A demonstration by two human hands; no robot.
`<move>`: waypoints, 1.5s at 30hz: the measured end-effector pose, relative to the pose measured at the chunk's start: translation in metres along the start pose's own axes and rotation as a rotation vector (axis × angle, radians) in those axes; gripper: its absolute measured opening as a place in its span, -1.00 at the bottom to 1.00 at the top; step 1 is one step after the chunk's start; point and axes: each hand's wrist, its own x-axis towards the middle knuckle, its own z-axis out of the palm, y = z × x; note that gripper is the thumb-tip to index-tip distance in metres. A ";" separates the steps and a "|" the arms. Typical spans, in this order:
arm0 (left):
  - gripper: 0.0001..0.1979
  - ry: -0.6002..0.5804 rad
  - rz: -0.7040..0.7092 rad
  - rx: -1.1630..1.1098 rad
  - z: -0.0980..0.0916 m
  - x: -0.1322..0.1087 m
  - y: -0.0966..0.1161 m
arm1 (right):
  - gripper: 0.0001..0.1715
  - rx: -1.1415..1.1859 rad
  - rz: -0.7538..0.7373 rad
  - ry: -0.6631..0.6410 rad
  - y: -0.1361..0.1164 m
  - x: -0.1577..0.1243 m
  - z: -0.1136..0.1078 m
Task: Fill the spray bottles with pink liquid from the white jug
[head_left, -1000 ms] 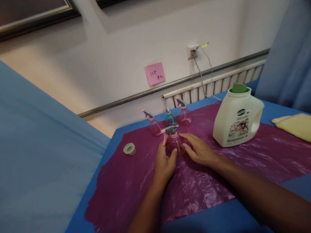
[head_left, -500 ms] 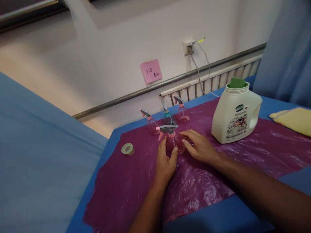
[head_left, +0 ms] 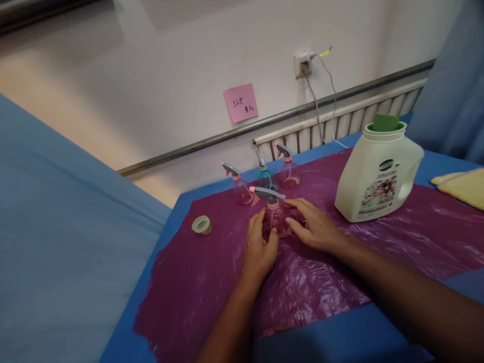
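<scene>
The pink trigger-spray bottle (head_left: 279, 222) now stands slightly turned; left hand (head_left: 260, 249) and right hand (head_left: 316, 228) flank it, fingers curved, grip undetermined; handling appears unfinished.

So my table's got a blue cover (head_left: 325, 334), and on top of that is a shiny purple plastic sheet (head_left: 196, 287), a bit wrinkled, with a ragged left side. Blue shows past it along the left, far and near edges.

Up by the far edge I've got three spray bottles standing on the plastic: a clear-pink one on the left (head_left: 243, 194), a teal one in the middle (head_left: 268, 180), another pinkish one on the right (head_left: 290, 175). The fourth, a pink spray bottle (head_left: 277, 222), sits nearer my edge. Pale green cap (head_left: 202, 225) is over toward the left edge, big cream jug (head_left: 372, 186) is right of the bottles, and a yellow cloth (head_left: 463, 185) is toward the right end, partly out of view.
</scene>
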 end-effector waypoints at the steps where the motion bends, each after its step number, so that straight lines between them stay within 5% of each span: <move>1: -0.40 -0.002 -0.006 -0.004 0.000 0.000 0.000 | -0.51 -0.005 -0.001 0.005 -0.001 0.001 -0.001; 12: -0.20 -0.015 -0.030 0.042 0.002 0.000 0.011 | -0.63 0.001 -0.008 0.027 -0.008 0.003 -0.007; 20: -0.32 -0.016 0.026 0.124 0.000 0.004 0.015 | -0.66 0.006 -0.032 0.058 -0.007 0.003 -0.008; 29: -0.21 -0.078 -0.116 0.019 0.006 0.000 0.015 | -0.67 0.065 -0.076 0.047 -0.006 0.000 -0.005; 36: -0.23 -0.061 0.008 0.070 0.001 0.001 0.020 | -0.70 0.085 -0.060 0.059 -0.005 -0.001 -0.006; 45: -0.19 -0.061 -0.051 0.071 0.003 -0.002 0.020 | -0.72 0.137 -0.039 0.042 -0.001 -0.004 -0.005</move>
